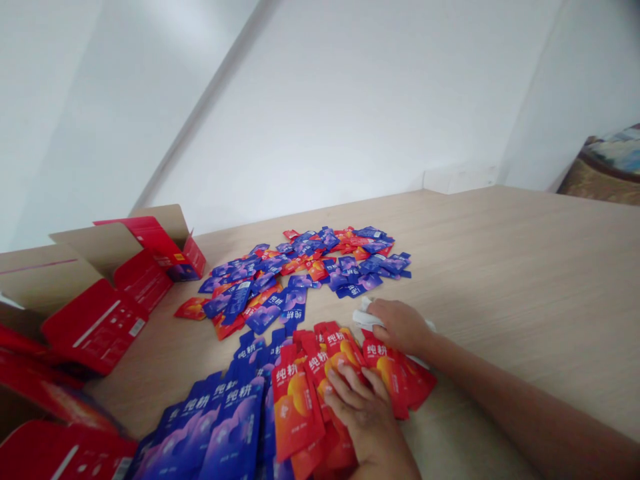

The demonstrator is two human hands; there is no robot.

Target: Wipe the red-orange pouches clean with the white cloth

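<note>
My left hand (363, 413) lies with its fingers spread on a row of overlapping red-orange pouches (297, 407). My right hand (400, 325) is closed around a crumpled white cloth or tissue (364, 316), just beyond the right end of that row. More red pouches (387, 370) fan out beneath and beside the right wrist. Left of the red row, blue-purple pouches (230, 427) lie in overlapping stacks running to the bottom edge of the view.
Farther back, a loose heap of mixed blue and red pouches (267, 310) is scattered on the wooden table (510, 280). Several red cartons with flaps up, such as one carton (103, 327), line the left side. A white box-like strip (459, 179) sits by the wall.
</note>
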